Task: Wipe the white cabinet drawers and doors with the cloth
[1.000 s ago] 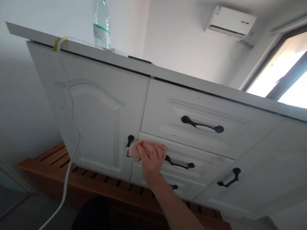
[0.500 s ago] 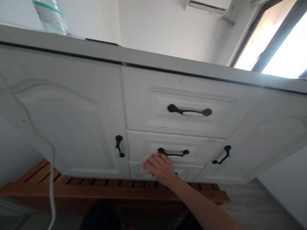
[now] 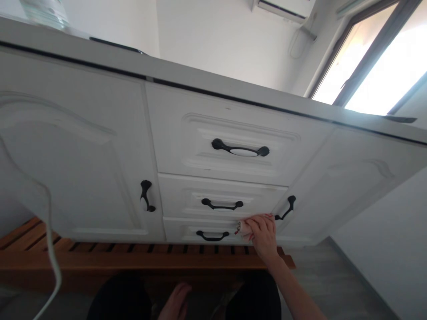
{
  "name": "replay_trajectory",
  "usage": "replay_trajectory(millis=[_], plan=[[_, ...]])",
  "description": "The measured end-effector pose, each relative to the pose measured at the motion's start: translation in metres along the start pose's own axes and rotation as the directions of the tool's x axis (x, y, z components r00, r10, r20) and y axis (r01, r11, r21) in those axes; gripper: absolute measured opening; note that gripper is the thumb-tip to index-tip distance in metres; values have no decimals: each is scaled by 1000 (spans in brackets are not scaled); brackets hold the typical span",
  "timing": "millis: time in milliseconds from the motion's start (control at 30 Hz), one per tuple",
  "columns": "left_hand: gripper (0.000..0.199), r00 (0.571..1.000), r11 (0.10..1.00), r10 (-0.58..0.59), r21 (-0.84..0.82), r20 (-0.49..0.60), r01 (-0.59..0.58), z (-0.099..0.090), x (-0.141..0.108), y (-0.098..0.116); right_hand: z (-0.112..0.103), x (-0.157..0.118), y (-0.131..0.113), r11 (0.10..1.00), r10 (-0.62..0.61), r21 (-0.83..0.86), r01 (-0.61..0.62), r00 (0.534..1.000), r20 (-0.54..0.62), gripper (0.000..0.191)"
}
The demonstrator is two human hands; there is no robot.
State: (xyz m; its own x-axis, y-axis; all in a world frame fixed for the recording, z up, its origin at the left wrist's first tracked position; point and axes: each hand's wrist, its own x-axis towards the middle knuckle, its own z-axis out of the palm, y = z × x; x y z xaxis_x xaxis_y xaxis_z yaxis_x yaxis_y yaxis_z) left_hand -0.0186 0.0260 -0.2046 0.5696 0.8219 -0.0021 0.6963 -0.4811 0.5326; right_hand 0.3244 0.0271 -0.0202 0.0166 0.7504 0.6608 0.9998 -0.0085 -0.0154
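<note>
My right hand (image 3: 263, 235) is closed on a pinkish-white cloth with red marks (image 3: 246, 229). It presses the cloth against the white cabinet front, at the right end of the bottom drawer (image 3: 180, 229). Just above and to the right of my fingers is the black handle of the right door (image 3: 287, 208). To the left of the cloth is the bottom drawer's handle (image 3: 212, 236), with the middle drawer's handle (image 3: 222, 205) above it. Low between my knees, my left hand (image 3: 176, 301) shows partly in shadow, fingers extended, with nothing visible in it.
The top drawer's handle (image 3: 240, 149) and left door handle (image 3: 146, 196) stick out. A white cable (image 3: 50, 235) hangs at left. A slatted wooden bench (image 3: 116, 260) runs below the cabinet. On the countertop (image 3: 200, 82) stand a clear bottle (image 3: 46, 13) and a dark flat object (image 3: 116, 46).
My right hand has moved right with the cloth, from beside the middle drawer's handle to the drawers' right edge. My left hand has come into view. The camera view has shifted right.
</note>
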Motion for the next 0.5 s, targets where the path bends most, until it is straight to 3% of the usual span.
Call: replay_trajectory(millis=[67,200,333,400,500], plan=[[57,989,993,112,39,-93,-108,-10,15,16,6,-17,1,993,92,76,-94,995,30,42],[60,936,964,251,149,-248,-219,-56,61,54,25,-73,-1,903,314,270,-334,942,117,46],[58,953,961,254,156,-166,-229,-91,100,75,38,-133,-15,768,387,462,-443,897,216,41],[51,959,960,257,148,-121,-239,-95,109,79,37,-148,-26,720,396,509,-471,882,256,40],[46,965,964,242,140,-104,-227,-93,113,83,25,-149,-42,678,443,533,-505,860,252,40]])
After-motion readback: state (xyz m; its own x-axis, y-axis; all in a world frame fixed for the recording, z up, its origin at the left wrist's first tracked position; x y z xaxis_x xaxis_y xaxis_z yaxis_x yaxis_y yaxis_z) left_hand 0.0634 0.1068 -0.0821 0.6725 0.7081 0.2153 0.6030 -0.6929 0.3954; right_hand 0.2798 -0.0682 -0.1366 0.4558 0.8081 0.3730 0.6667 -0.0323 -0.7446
